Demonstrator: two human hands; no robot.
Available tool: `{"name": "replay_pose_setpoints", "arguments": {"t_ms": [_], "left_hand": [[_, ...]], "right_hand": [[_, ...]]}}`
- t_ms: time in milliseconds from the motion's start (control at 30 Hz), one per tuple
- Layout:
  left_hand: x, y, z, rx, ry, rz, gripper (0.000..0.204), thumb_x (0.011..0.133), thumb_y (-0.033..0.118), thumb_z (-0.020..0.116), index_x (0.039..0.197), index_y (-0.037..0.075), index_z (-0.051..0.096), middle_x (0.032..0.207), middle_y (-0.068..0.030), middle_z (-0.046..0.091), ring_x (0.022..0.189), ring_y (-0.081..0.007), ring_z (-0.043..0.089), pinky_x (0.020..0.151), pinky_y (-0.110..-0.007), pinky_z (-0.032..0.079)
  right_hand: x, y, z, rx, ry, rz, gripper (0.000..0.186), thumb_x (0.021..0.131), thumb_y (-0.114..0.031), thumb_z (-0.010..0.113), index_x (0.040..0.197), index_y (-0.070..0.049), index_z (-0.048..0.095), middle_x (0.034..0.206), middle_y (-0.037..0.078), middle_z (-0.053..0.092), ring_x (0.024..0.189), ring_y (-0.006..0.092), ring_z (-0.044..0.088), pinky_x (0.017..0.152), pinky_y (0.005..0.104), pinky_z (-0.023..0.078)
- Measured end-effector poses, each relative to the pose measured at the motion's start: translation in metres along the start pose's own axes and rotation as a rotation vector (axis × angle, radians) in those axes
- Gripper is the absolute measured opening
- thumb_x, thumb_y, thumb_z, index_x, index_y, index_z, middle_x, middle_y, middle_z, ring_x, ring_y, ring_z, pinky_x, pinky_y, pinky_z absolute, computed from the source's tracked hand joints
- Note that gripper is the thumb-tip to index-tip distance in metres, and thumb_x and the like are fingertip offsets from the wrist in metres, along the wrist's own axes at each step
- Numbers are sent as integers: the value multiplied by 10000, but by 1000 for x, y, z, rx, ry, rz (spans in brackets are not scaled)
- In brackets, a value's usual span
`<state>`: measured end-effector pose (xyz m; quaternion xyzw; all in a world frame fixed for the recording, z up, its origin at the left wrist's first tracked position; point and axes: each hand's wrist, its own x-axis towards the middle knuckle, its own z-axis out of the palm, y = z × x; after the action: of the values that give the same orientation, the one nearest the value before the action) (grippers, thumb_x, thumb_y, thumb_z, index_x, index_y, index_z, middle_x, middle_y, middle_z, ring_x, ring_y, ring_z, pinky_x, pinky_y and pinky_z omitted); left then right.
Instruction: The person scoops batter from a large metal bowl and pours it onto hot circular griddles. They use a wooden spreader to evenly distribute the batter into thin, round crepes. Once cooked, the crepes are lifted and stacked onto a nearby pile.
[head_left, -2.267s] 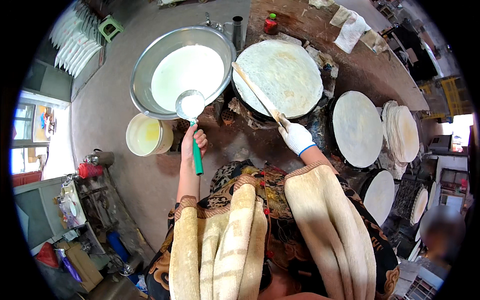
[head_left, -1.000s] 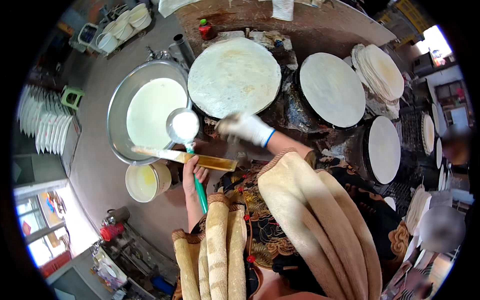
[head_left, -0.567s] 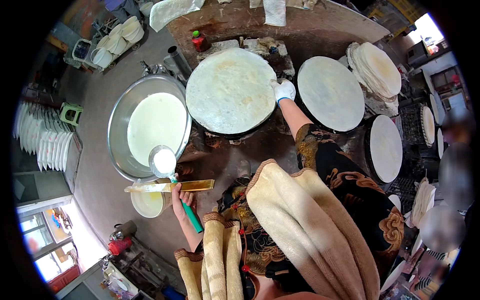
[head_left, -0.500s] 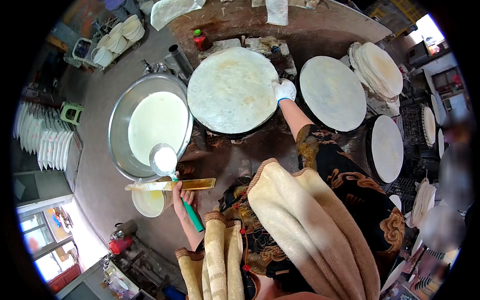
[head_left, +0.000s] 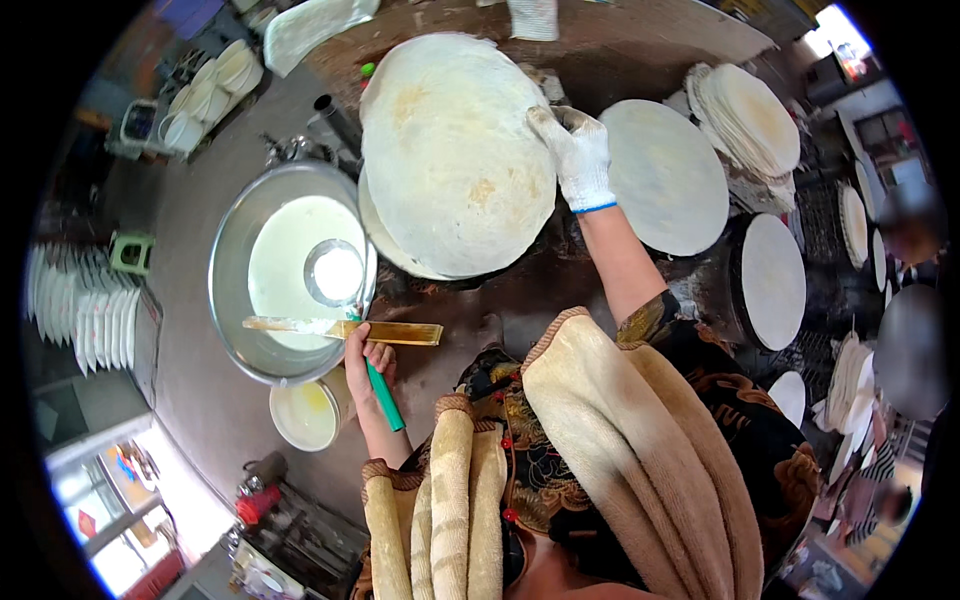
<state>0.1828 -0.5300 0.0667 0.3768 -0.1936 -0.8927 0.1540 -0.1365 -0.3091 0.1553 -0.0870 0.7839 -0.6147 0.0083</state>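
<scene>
My right hand, in a white knit glove, pinches the right edge of a large round thin pancake. The pancake is lifted and shifted over the round griddle, whose pale surface shows as a crescent at lower left. Closed around a green-handled ladle and a flat yellowish scraper is my bare left hand. The ladle's bowl hangs over white batter in a wide metal basin. The scraper lies crosswise over the basin's near rim.
To the right stand more round griddles with pale tops and a stack of pancakes. A pale bucket sits below the basin. White buckets are at the far left, and a low wall runs behind the griddle.
My right hand has raised the pancake's edge and drawn the sheet up off the griddle, uncovering part of the surface below. The ladle and scraper stay in my left hand.
</scene>
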Motion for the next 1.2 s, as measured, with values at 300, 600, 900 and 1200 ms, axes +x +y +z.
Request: {"name": "replay_pose_setpoints", "arguments": {"t_ms": [300,600,900,1200], "left_hand": [[32,-50,72,-18,-191,-65,295,961,162,502,675,121,440,506,49,414,358,-61,391,287,-195,354],[33,-136,161,91,-56,-5,289,931,155,554,669,127,438,472,51,401,338,-62,359,291,-188,332],[23,-165,210,158,-26,36,288,924,168,558,667,134,432,462,52,400,328,-66,361,293,-195,336],[8,-164,177,255,117,111,222,929,202,560,741,95,515,502,44,422,358,-57,375,298,-199,344]], "right_hand": [[140,102,-293,16,97,140,379,698,-244,799,921,41,686,858,88,676,758,156,607,700,326,502],[223,-33,-529,-1247,319,-515,370,814,-418,594,1011,-127,708,1000,107,676,963,318,630,843,402,498],[256,174,-514,-1633,269,-324,225,868,-270,515,1038,-179,632,1043,47,609,1016,230,563,811,402,476],[223,268,-489,-1597,315,-57,267,848,-182,477,1077,-153,613,1113,60,589,1104,231,526,893,407,404]]}}
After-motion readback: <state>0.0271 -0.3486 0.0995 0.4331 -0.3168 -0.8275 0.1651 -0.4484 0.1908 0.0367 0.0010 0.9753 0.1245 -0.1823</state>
